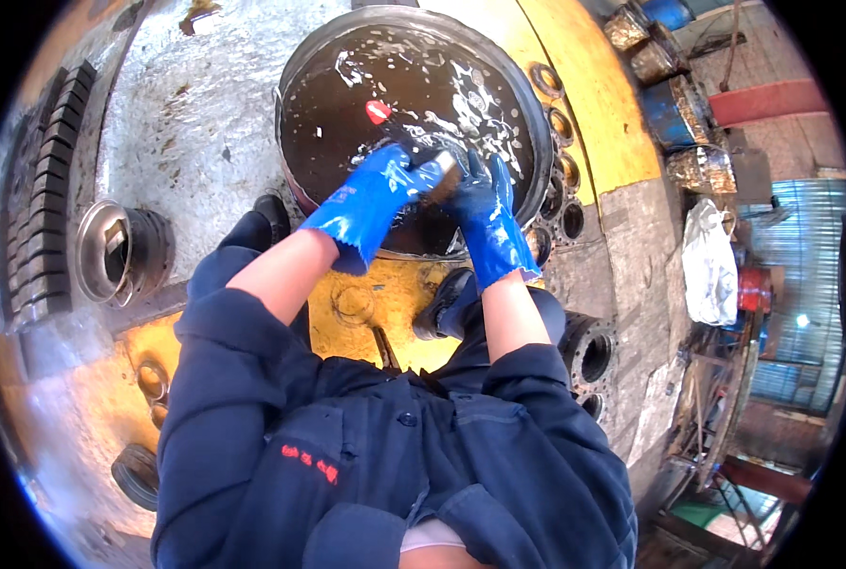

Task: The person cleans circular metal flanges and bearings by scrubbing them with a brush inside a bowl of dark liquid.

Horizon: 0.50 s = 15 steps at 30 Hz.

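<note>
Blue gloves: both hands are covered to the wrist and held close together over the near half of a round tub [542,137].
Brush: a red-tipped brush [378,113] is held above the dark liquid [321,100]; its long axis is laid from the far left to the near right, with the red tip pointed away and the brown bristle end turned toward the right hand.
Left hand: the brush is grasped by the left hand [376,190], the fingers closed around it between red tip and bristles.
Right hand: the right hand [487,204] is placed just right of the bristle end, nearer to it than to the red tip, fingers pointed away; whether anything is gripped there cannot be told, as the space beneath is dark and blurred.
Liquid: the surface is streaked with pale foam, mostly at the far right.
Right of tub: ring-shaped metal parts [572,221] are set along the rim, and a thick bored cylinder [592,357] is placed nearer.
Left of tub: a metal bucket [96,251] is seen beside a row of dark blocks [45,209].
</note>
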{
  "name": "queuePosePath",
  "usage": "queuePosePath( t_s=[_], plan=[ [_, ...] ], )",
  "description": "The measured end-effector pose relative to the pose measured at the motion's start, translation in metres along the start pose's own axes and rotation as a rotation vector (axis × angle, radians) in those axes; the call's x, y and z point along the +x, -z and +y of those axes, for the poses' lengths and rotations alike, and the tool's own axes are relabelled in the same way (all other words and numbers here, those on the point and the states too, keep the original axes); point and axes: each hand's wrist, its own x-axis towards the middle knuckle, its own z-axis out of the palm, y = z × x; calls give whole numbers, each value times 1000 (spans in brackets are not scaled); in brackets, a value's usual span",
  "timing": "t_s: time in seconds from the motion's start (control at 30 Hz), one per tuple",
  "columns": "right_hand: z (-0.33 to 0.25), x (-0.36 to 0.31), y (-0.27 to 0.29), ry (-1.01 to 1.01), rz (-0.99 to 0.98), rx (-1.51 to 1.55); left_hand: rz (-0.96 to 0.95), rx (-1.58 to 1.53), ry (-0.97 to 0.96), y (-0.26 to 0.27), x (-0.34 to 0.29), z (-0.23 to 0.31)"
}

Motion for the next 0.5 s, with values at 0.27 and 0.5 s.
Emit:
queuePosePath(
  t_s=[0.27, 0.5],
  plan=[
    [54, -9, -38, -84, 53, -123, 119, 737, 124, 13, 6, -57],
    [22, 13, -19, -7, 74, -27, 121, 296, -13, 13, 1, -14]
  ],
)
